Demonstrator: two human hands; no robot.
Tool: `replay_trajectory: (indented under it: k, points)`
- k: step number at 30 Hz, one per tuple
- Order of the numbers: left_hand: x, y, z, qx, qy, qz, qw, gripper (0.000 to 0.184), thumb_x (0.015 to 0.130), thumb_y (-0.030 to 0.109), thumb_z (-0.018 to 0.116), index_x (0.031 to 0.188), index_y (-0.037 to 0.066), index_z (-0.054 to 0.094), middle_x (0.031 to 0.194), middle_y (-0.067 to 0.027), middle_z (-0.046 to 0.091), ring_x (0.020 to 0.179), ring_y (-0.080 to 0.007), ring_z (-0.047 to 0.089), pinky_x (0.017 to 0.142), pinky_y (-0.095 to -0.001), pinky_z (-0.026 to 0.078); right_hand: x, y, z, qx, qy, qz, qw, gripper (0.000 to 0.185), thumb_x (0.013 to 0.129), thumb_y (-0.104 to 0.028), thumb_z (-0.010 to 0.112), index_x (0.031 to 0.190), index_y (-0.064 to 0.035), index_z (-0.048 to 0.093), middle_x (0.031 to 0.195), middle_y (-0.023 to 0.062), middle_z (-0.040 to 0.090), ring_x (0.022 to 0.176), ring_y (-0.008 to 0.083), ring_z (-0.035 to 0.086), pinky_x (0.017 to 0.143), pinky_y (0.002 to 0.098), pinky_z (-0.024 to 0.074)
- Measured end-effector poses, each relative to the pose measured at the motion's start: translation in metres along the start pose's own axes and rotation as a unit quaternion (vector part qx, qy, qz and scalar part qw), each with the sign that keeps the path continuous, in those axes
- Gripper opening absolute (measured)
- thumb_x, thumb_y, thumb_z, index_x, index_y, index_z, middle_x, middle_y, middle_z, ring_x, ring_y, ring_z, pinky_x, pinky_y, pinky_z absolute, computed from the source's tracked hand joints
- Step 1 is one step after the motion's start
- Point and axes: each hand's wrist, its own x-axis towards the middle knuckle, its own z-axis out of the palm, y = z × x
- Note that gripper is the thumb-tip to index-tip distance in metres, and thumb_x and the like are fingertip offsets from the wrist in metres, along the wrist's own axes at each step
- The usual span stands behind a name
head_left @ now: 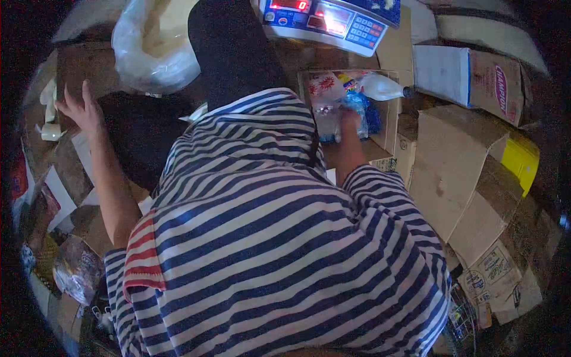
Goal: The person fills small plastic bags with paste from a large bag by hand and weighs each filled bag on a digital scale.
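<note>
My left hand is raised at the left with its fingers spread, and it holds nothing. Nearest to it is a small pale roll-shaped thing. My right hand reaches into an open cardboard box. Its fingers are blurred among clear and blue plastic bags, so their grip cannot be made out. In the same box lie a white bottle with a dark cap and a clear bag with red star prints. A striped shirt and a black shape cover the middle of the view.
A digital scale with a lit red display stands at the top. A large plastic bag with pale contents sits at upper left. Cardboard boxes, a Champion carton and a yellow container line the right side.
</note>
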Motion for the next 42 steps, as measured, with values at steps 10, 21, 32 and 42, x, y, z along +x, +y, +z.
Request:
replay_trajectory:
  k: [10, 21, 32, 42]
  points:
    - [0.047, 0.054, 0.014, -0.272, -0.007, -0.171, 0.947, 0.045, 0.086, 0.028, 0.057, 0.121, 0.0, 0.049, 0.126, -0.0161, 0.046, 0.12, -0.0264, 0.038, 0.1, -0.0373, 0.029, -0.094, -0.015, -0.151, 0.413, 0.08, -0.087, 0.903, 0.024, 0.091, -0.022, 0.045, 0.103, -0.007, 0.06, 0.098, 0.013, 0.061, 0.088, 0.0247, 0.059, 0.076, 0.0361, 0.0463]
    - [0.143, 0.154, 0.049, -0.712, -0.399, -0.07, 0.573, 0.049, 0.09, 0.029, 0.046, 0.133, 0.007, 0.038, 0.128, -0.008, 0.048, 0.114, -0.0201, 0.047, 0.098, -0.0309, 0.034, -0.112, -0.357, -0.327, 0.726, -0.226, -0.357, 0.543, 0.026, 0.09, -0.015, 0.051, 0.113, -0.0042, 0.049, 0.1, 0.0076, 0.058, 0.093, 0.0196, 0.058, 0.078, 0.034, 0.0491]
    - [0.145, 0.104, 0.08, -0.712, -0.347, -0.242, 0.56, 0.037, 0.082, 0.03, 0.059, 0.107, 0.002, 0.058, 0.093, -0.0047, 0.061, 0.087, -0.0131, 0.055, 0.082, -0.0276, 0.042, -0.083, -0.5, -0.311, 0.523, -0.069, -0.396, 0.752, 0.024, 0.086, -0.011, 0.057, 0.109, -0.0024, 0.053, 0.094, 0.0059, 0.058, 0.081, 0.0137, 0.056, 0.069, 0.0271, 0.0476]
    - [0.147, 0.102, 0.109, -0.701, -0.272, -0.307, 0.584, 0.028, 0.088, 0.027, 0.053, 0.095, 0.002, 0.063, 0.084, -0.0032, 0.061, 0.082, -0.0119, 0.055, 0.08, -0.0263, 0.042, -0.046, -0.478, -0.311, 0.616, -0.077, -0.356, 0.698, 0.029, 0.083, 0.001, 0.05, 0.112, -0.0017, 0.05, 0.101, 0.0089, 0.059, 0.089, 0.017, 0.058, 0.076, 0.0291, 0.0469]
